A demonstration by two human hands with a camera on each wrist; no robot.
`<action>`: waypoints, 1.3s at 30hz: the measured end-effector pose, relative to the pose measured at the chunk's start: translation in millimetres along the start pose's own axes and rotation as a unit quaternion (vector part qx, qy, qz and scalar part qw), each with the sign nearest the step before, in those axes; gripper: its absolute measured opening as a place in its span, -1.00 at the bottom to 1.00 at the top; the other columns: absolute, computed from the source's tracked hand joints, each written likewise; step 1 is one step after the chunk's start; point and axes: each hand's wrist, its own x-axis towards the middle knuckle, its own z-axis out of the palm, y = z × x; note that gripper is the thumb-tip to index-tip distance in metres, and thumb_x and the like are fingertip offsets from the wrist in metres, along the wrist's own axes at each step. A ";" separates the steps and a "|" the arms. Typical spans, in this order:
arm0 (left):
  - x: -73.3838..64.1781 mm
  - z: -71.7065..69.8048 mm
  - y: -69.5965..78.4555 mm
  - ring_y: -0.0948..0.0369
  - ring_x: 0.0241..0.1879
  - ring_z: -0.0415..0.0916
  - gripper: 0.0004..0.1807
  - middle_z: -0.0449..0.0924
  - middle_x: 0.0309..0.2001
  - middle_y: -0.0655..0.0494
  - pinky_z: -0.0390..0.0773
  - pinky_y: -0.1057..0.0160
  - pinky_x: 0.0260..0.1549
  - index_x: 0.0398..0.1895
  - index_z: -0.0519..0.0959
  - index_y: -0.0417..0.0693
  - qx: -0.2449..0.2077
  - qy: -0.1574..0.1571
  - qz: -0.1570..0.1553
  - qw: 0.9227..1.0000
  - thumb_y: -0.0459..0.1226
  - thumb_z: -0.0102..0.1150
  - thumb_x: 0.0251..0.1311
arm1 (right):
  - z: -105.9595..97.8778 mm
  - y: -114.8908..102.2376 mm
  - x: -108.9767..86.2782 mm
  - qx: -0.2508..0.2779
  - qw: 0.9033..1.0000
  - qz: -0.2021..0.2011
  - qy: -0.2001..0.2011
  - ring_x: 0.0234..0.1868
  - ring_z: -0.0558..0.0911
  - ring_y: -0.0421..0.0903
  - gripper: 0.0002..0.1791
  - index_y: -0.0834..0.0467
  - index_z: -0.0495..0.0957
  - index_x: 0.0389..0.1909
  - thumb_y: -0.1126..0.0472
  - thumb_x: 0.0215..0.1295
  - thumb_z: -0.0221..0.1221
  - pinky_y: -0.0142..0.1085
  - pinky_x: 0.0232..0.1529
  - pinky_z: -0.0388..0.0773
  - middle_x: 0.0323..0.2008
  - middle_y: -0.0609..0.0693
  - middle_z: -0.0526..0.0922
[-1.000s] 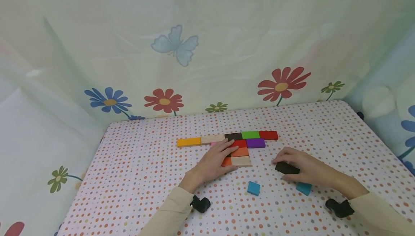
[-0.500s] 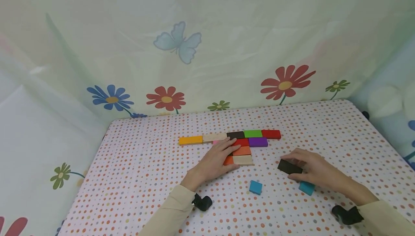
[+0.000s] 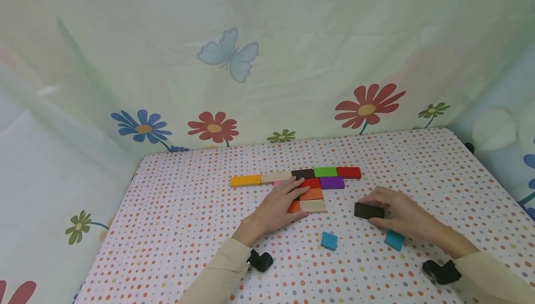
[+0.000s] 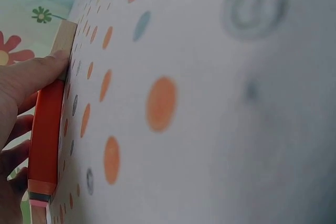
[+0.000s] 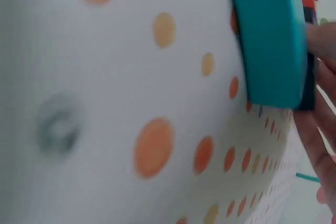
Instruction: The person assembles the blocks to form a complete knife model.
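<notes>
My left hand [image 3: 273,211] rests with extended fingers on a flat arrangement of coloured blocks, covering part of it. In the left wrist view its thumb [image 4: 44,72] touches the arrangement's near side, where an orange block [image 4: 46,135] meets a natural wood block [image 4: 64,38]. To the right, my right hand [image 3: 403,213] pinches a black block [image 3: 368,210] between thumb and fingers, low over the cloth. A teal block [image 3: 394,240] lies just below that hand; it stands large before the black one in the right wrist view. A blue block [image 3: 329,241] lies between the hands.
The arrangement's back row runs from a yellow block [image 3: 245,181] through wood, black and green [image 3: 325,172] to a red block [image 3: 349,172]. A purple block [image 3: 332,183] sits in the row below. The dotted tablecloth [image 3: 179,229] meets a flowered curtain [image 3: 317,62] behind.
The black block has turned in my right hand's grip and now lies more level with the rows. That hand shifted slightly right, then back left. My left hand stayed on the blocks.
</notes>
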 end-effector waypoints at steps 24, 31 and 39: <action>1.3 2.6 0.2 0.12 0.66 -0.09 -0.27 0.10 0.65 0.11 0.00 0.07 0.58 0.59 0.33 0.03 0.005 -0.002 -0.007 1.000 0.02 0.27 0.45 | 17.3 -35.9 61.0 -0.052 0.995 -0.085 0.029 0.08 0.60 0.13 -0.57 0.23 0.73 0.08 0.41 0.15 0.50 0.14 0.10 0.63 -0.04 0.07 0.65; 0.6 1.6 0.7 0.10 0.66 -0.09 -0.27 0.10 0.65 0.10 0.01 0.05 0.58 0.59 0.33 0.03 0.002 -0.001 -0.006 1.000 0.02 0.27 0.45 | 18.8 -35.2 63.4 -0.056 0.994 -0.085 0.025 0.09 0.59 0.14 -0.58 0.23 0.73 0.07 0.42 0.16 0.49 0.15 0.09 0.63 -0.03 0.07 0.64; 1.2 1.8 -1.4 0.09 0.66 -0.09 -0.26 0.11 0.65 0.09 0.00 0.06 0.58 0.60 0.32 0.02 0.006 0.000 -0.003 1.000 0.02 0.27 0.45 | 20.5 -34.1 65.5 -0.056 0.993 -0.095 0.030 0.10 0.60 0.17 -0.59 0.23 0.73 0.05 0.45 0.15 0.48 0.17 0.10 0.62 -0.04 0.06 0.64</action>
